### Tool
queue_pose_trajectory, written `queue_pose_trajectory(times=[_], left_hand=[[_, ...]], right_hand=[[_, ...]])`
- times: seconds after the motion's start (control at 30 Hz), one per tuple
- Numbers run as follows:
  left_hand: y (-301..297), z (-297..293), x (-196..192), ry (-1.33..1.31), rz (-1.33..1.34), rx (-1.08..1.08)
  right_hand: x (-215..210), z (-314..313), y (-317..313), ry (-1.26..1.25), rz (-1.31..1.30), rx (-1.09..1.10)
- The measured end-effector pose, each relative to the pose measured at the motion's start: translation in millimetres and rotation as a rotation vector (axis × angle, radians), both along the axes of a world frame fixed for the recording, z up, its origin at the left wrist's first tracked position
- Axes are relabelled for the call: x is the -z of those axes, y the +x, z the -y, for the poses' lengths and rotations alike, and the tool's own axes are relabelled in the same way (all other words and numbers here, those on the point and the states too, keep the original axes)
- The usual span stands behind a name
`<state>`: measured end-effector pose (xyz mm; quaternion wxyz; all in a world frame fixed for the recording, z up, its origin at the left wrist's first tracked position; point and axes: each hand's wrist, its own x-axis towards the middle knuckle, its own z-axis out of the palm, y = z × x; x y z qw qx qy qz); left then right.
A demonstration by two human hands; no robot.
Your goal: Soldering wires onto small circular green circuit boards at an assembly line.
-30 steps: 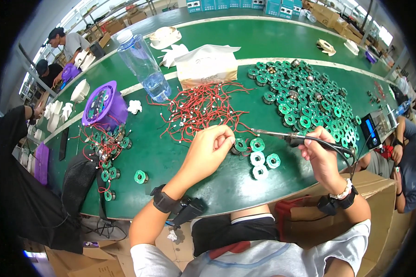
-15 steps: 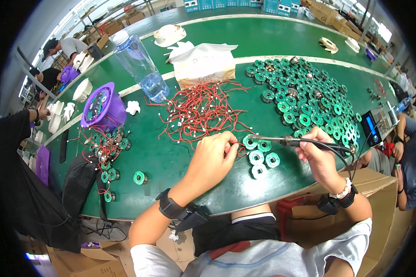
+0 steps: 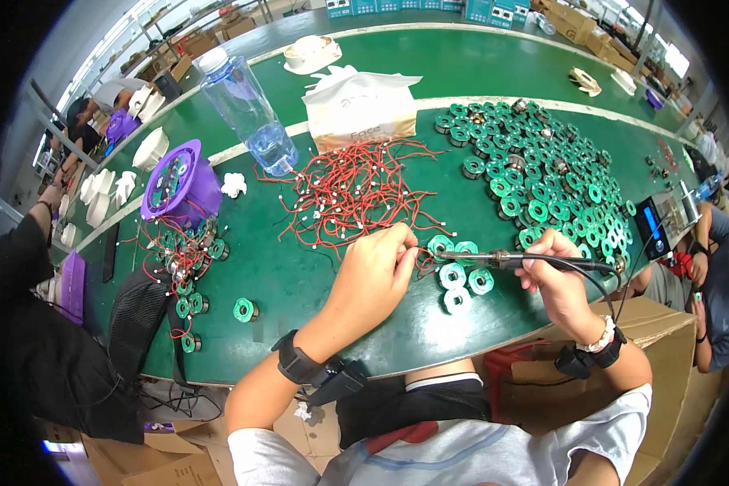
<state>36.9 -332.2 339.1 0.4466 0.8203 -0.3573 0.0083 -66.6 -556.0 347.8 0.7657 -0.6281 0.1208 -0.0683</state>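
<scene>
Beside the tangled red wire pile [image 3: 356,190], the left hand [image 3: 377,279] now pinches a red lead [image 3: 424,257] at the green ring-shaped coil [image 3: 441,245] (soldering looks underway), the right hand [image 3: 555,275] gripping the black pen-shaped soldering iron [image 3: 510,260].

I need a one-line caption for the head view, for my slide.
At a green bench, the left hand pinches a red wire while the right hand brings a soldering iron to green coils.

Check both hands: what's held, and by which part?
Right hand grips the soldering iron by its handle. Left hand pinches a red wire near its end.
</scene>
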Motion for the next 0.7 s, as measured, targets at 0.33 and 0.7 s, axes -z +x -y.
queue_pose_trajectory(times=[0.33, 0.7], left_hand=[[0.5, -0.3, -0.3, 0.003, 0.022, 0.001], [-0.2, 1.0, -1.8, -0.033, -0.031, 0.001]], right_hand=[[0.7, -2.0, 0.8, 0.0, -0.003, 0.01], [1.7, -1.3, 1.4, -0.015, 0.013, -0.014]])
